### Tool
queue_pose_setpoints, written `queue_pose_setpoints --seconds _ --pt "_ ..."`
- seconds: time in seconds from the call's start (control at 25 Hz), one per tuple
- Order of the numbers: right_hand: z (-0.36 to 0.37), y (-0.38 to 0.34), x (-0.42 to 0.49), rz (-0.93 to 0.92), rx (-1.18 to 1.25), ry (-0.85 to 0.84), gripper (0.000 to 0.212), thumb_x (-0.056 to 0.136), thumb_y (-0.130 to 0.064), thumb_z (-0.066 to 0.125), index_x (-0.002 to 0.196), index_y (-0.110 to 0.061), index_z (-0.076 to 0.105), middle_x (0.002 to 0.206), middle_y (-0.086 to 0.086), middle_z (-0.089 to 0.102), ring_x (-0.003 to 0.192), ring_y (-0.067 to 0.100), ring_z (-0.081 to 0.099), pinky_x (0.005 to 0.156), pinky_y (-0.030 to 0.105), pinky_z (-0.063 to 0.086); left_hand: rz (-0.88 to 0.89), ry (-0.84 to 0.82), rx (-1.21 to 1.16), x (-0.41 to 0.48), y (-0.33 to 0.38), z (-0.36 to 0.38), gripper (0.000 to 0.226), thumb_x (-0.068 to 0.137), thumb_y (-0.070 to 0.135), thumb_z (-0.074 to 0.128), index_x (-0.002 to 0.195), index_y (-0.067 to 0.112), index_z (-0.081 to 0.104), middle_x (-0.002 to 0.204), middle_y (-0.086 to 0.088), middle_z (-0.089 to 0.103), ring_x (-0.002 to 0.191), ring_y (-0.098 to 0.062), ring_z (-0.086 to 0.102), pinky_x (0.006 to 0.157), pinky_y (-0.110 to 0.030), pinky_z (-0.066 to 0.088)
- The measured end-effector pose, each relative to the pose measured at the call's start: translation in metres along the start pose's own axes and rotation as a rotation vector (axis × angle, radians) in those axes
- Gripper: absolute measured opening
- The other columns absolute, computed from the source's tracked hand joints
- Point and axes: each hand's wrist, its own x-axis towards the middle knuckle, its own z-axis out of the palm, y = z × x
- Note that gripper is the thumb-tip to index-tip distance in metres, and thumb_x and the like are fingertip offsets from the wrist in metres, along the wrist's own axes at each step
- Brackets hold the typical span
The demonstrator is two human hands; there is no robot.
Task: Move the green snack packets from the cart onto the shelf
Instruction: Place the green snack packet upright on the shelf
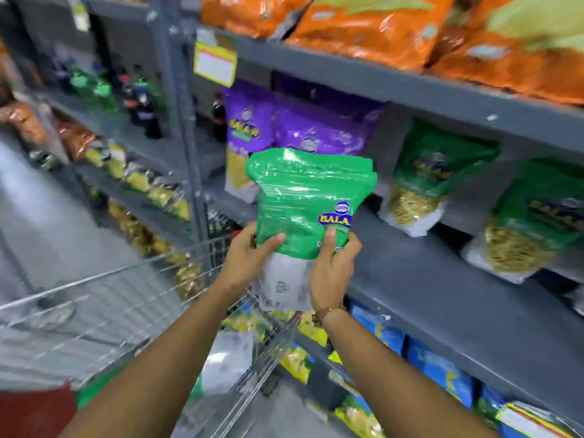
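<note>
I hold green snack packets [303,200] upright in mid-air, in front of the grey shelf [442,298]. My left hand [246,260] grips their lower left side and my right hand [331,270] grips the lower right, thumb on the front label. It looks like two packets pressed together. The wire cart [126,305] is below and to the left, with another green packet [94,390] lying in it. Two green packets [426,178] [531,222] stand on the shelf to the right.
Purple packets [284,134] stand at the back of the same shelf, just behind what I hold. Orange bags [410,30] fill the shelf above. Blue and yellow packets [395,343] sit on the shelf below. Drink bottles [136,96] and an aisle floor lie to the left.
</note>
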Motion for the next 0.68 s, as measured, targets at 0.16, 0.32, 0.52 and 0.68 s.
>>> queue_pose_setpoints --seconds 0.16,0.32,0.52,0.68 --pt "-0.047 -0.016 0.06 -0.017 -0.021 0.276 0.049 0.092 -0.039 0.043 0.128 -0.006 0.037 0.113 0.009 0.055 0.104 0.028 0.058 0.087 0.037 0.043 0.034 -0.288 0.004 0.048 0.037 0.081 0.026 0.09 0.008 0.052 0.115 0.007 0.056 0.106 -0.003 0.065 0.087 0.001 0.06 0.072 -0.001 0.046" --pt "-0.07 0.0 0.11 0.041 -0.057 0.32 0.047 0.094 -0.033 0.043 0.129 -0.003 0.034 0.123 0.018 0.053 0.108 0.031 0.056 0.088 0.033 0.042 -0.077 -0.445 -0.034 0.103 0.026 0.141 0.034 0.091 0.005 0.047 0.125 0.002 0.05 0.122 -0.011 0.059 0.111 -0.019 0.054 0.101 -0.032 0.043" --pt "-0.066 0.035 0.118 0.353 -0.149 0.605 0.067 0.084 -0.048 0.047 0.133 -0.002 0.041 0.136 0.025 0.046 0.129 0.039 0.04 0.109 0.042 0.031 -0.379 -0.361 -0.341 0.139 -0.016 0.168 0.048 0.095 0.021 0.026 0.085 0.009 0.071 0.067 0.004 0.076 0.064 -0.003 0.068 0.071 -0.021 0.051" --pt "-0.052 0.022 0.14 0.691 0.305 0.724 0.041 0.089 -0.051 0.044 0.112 -0.017 0.049 0.111 0.011 0.056 0.109 0.03 0.053 0.088 0.038 0.046 -0.488 -0.386 -0.352 0.161 -0.036 0.19 0.065 0.084 0.065 0.033 0.091 0.012 0.071 0.085 -0.005 0.077 0.083 -0.017 0.072 0.093 -0.039 0.052"
